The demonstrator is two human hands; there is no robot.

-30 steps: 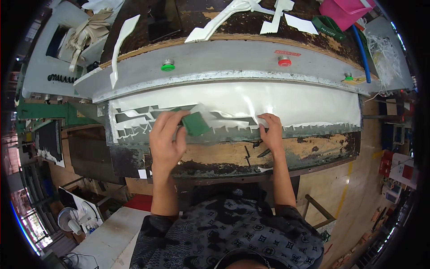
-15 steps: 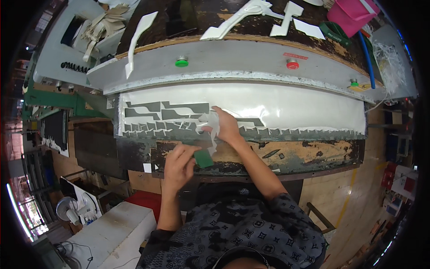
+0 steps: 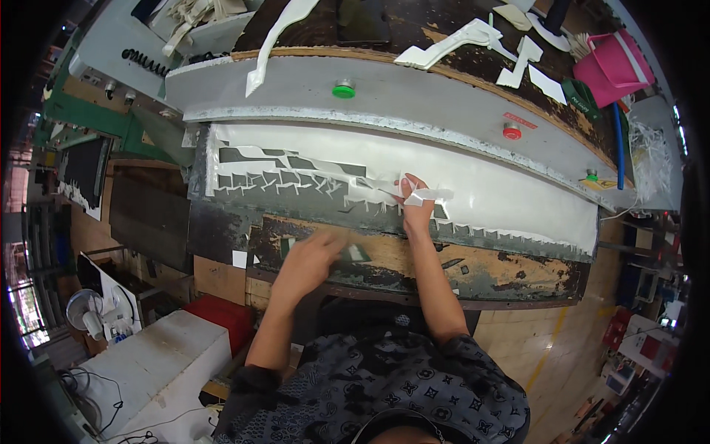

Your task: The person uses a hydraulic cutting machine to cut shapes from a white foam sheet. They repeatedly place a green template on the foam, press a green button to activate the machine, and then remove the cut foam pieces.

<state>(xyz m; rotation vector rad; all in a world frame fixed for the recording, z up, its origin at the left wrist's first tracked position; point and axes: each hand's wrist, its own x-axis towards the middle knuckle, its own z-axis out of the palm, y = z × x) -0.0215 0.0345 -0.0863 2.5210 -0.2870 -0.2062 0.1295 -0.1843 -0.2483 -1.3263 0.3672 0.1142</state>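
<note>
A wide white sheet (image 3: 510,196) lies on the grey machine bed, with a row of dark jagged cut-outs (image 3: 281,170) on its left part. My right hand (image 3: 416,211) rests on the sheet's near edge and pinches a loose white strip (image 3: 433,194) of it. My left hand (image 3: 310,260) is lower, blurred, over the worn wooden ledge (image 3: 510,266). Its fingers are closed on a small green pad (image 3: 355,253).
A green button (image 3: 342,91) and a red button (image 3: 511,132) sit on the grey bar behind the sheet. White cut shapes (image 3: 458,41) and a pink bin (image 3: 612,68) lie beyond. A white table (image 3: 148,362), a fan (image 3: 85,311) and a red box (image 3: 218,314) stand lower left.
My left hand has come down off the sheet with the green pad to the wooden ledge. My right hand has shifted left along the sheet's edge and lifted a white strip.
</note>
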